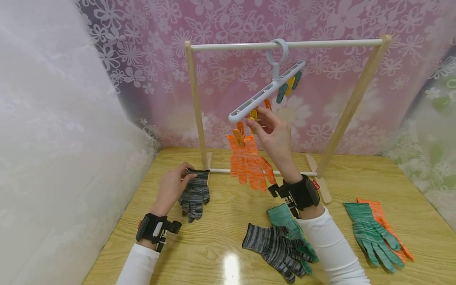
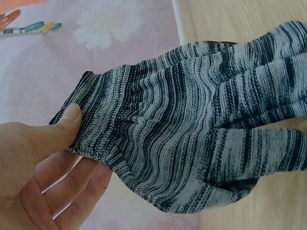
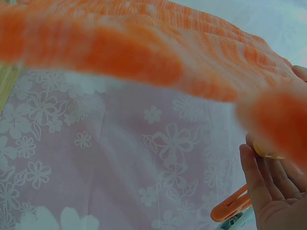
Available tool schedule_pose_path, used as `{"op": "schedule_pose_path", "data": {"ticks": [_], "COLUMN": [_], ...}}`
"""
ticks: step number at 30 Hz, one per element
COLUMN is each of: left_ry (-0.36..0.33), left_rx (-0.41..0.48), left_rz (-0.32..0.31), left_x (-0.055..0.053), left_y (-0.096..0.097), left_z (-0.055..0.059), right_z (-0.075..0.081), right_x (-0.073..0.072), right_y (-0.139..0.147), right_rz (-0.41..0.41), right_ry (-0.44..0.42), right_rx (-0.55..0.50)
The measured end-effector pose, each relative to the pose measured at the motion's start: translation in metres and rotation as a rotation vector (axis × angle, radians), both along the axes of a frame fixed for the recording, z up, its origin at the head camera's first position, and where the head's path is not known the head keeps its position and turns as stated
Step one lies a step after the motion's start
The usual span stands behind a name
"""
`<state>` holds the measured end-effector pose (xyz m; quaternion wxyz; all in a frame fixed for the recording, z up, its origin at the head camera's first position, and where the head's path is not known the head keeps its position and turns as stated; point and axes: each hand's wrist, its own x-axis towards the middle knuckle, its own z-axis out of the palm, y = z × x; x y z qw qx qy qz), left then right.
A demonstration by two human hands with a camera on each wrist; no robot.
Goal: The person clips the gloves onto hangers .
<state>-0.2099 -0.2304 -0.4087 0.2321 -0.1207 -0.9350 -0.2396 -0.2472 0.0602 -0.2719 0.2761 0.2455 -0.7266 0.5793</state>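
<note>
My left hand [image 1: 172, 187] pinches the cuff of a black-and-grey striped knit glove [image 1: 196, 196], thumb on top; the glove's fingers hang down. In the left wrist view the glove [image 2: 163, 115] spreads across the picture from the thumb [image 2: 69, 120]. My right hand [image 1: 276, 138] is raised under the near arm of a light grey clip hanger [image 1: 260, 95], pinching a yellow clothespin [image 1: 253, 115] between thumb and fingers. Just left of it, an orange clothespin [image 1: 238, 137] holds an orange glove [image 1: 246, 160] by its cuff. That glove [image 3: 144, 52] blurs across the right wrist view.
The hanger hooks over the white rail [image 1: 231, 46] of a wooden-sided stand. Teal and yellow clothespins [image 1: 290, 85] hang from its far arm. Another grey striped glove [image 1: 270, 245] overlaps a green glove [image 1: 285, 217] on the table. At right, a green glove [image 1: 370, 229] covers part of an orange one [image 1: 382, 215].
</note>
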Motion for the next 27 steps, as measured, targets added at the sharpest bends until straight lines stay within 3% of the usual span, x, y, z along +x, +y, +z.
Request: {"op": "schedule_pose_path", "data": {"ticks": [10, 18, 27], "left_ry": [-0.008, -0.003, 0.029], "left_rx": [0.083, 0.106, 0.144], "left_rz": [-0.094, -0.137, -0.199], "left_x": [-0.008, -0.016, -0.024], "left_y": [0.022, 0.042, 0.055], "left_z": [0.022, 0.041, 0.055], "right_z": [0.001, 0.002, 0.001], "right_x": [-0.001, -0.001, -0.002], "right_y": [0.002, 0.003, 0.005], "right_rz": [-0.044, -0.027, 0.013], "right_ry": [0.017, 0.0, -0.04], "right_rx": [0.019, 0.029, 0.03]}}
